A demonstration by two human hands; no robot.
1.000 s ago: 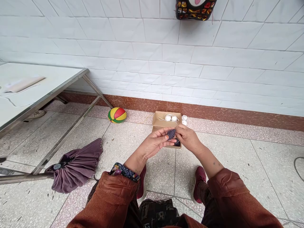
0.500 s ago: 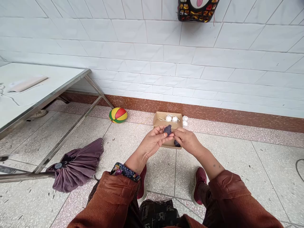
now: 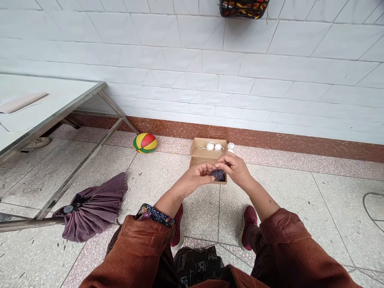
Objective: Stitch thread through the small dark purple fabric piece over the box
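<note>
A small ball of dark purple-grey yarn point(image 3: 218, 175) is held in my left hand point(image 3: 198, 175), its thumb along the near side and the fingers curled behind. Close against the top of the ball is my right hand point(image 3: 235, 170), fingers pinched together; whatever lies between those fingertips is too small to make out. Both hands hover over an open cardboard box point(image 3: 196, 160) on the floor and partly cover it. Two white yarn balls point(image 3: 214, 146) with loose strands sit at the back of the box. More white yarn point(image 3: 231, 146) lies just outside its right side.
A yellow, red and green ball point(image 3: 145, 143) rests by the wall. To the left are a metal-framed table point(image 3: 60, 105) and a folded purple umbrella point(image 3: 93, 212) on the floor. A black cable point(image 3: 366, 206) lies at the right. A patterned bag point(image 3: 244, 9) hangs at the top.
The yarn ball has moved slightly right and down and turned in my left hand. My right hand has come up over its top. The view has shifted a little.
</note>
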